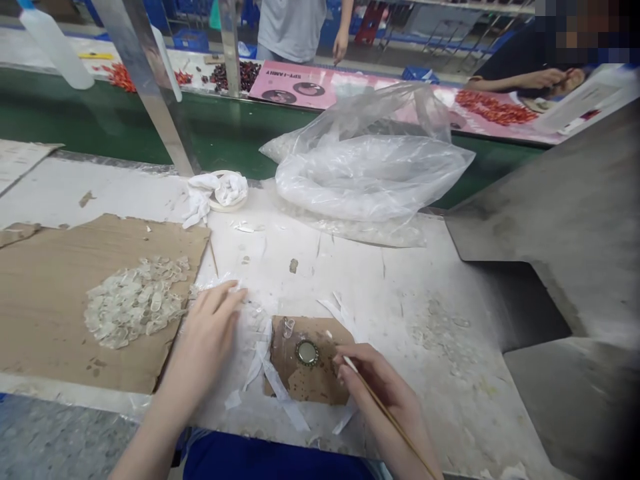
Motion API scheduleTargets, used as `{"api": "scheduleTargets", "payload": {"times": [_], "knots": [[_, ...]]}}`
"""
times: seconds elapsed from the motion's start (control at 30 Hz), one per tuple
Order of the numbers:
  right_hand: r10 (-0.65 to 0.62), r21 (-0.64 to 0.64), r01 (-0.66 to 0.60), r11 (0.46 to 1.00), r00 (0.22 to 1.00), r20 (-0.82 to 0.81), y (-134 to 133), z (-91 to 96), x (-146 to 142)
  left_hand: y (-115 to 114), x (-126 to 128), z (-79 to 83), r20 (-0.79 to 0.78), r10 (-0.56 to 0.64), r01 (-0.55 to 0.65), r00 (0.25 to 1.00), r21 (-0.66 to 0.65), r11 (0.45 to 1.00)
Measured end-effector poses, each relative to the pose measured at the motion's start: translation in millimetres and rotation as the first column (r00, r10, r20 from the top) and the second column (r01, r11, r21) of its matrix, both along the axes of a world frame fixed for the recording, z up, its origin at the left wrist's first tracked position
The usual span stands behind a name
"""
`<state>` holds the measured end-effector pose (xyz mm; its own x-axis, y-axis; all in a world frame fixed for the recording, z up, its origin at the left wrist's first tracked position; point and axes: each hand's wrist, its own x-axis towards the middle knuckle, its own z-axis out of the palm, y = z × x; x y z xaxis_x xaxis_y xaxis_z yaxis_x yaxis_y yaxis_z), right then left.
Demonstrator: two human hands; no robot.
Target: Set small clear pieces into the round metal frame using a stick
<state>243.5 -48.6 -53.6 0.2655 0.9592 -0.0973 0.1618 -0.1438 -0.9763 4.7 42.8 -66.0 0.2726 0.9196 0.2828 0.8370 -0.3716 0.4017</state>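
Observation:
My right hand (385, 393) pinches a thin wooden stick (383, 407) with a white tip, over the right edge of a small stained cardboard piece (315, 383). A crimped metal bottle cap (307, 353) lies on that cardboard, left of the stick's tip. One small clear piece (289, 327) sits near the cardboard's upper left corner. My left hand (213, 323) hovers or rests beside the pile of small clear pieces (135, 303), its fingers stretched and slightly apart, with nothing visible in them. The pile lies on a large cardboard sheet (50, 320).
White tape strips (285, 393) surround the small cardboard. A large clear plastic bag (370, 173) stands behind, beside a round container with white cloth (227, 190). A metal post (150, 87) rises at left; grey metal panels (565, 213) border the right. Co-workers (295, 30) are across the green belt (110, 127).

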Motion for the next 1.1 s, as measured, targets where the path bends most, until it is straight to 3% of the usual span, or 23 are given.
{"api": "scheduleTargets", "payload": {"times": [0.1,0.27,0.43,0.6,0.7,0.8,0.9,1.0,1.1], "knots": [[0.112,0.039,-0.124,0.992,0.966,0.232,2.2,-2.3,-1.3,4.2,15.5,0.1,0.087,-0.037,0.046,0.996,-0.106,0.993],[0.149,0.100,-0.210,0.973,0.892,0.427,1.6,-4.6,-2.6,-1.8,6.3,1.6,0.299,0.099,-0.044,0.949,-0.186,0.981],[0.167,0.137,-0.250,0.958,0.882,0.440,0.4,-7.9,-3.4,-29.9,11.6,8.5,0.577,0.185,-0.032,0.795,-0.264,0.964],[0.172,0.129,-0.242,0.962,0.898,0.406,0.8,-9.4,-3.1,-51.1,28.4,23.9,0.786,0.377,0.050,0.490,-0.457,0.888],[0.127,0.154,-0.198,0.968,0.917,0.378,0.0,-10.6,-3.0,-55.4,31.1,26.7,0.797,0.343,0.131,0.497,-0.460,0.878],[0.051,0.200,-0.107,0.974,0.963,0.266,-3.0,-6.6,-4.3,-57.9,35.4,28.9,0.821,0.278,0.285,0.499,-0.458,0.842],[0.032,0.214,-0.025,0.976,0.999,-0.027,-8.3,7.9,-9.2,-62.7,46.4,36.6,0.813,0.469,0.342,0.347,-0.575,0.743],[0.078,0.192,-0.028,0.981,0.963,-0.257,-14.0,27.6,-18.6,-67.8,57.7,46.8,0.715,0.673,0.354,0.190,-0.689,0.632],[0.046,0.161,0.012,0.987,0.936,-0.350,-17.7,40.6,-29.0,-69.5,62.0,52.9,0.690,0.704,0.364,0.168,-0.708,0.606]]}}
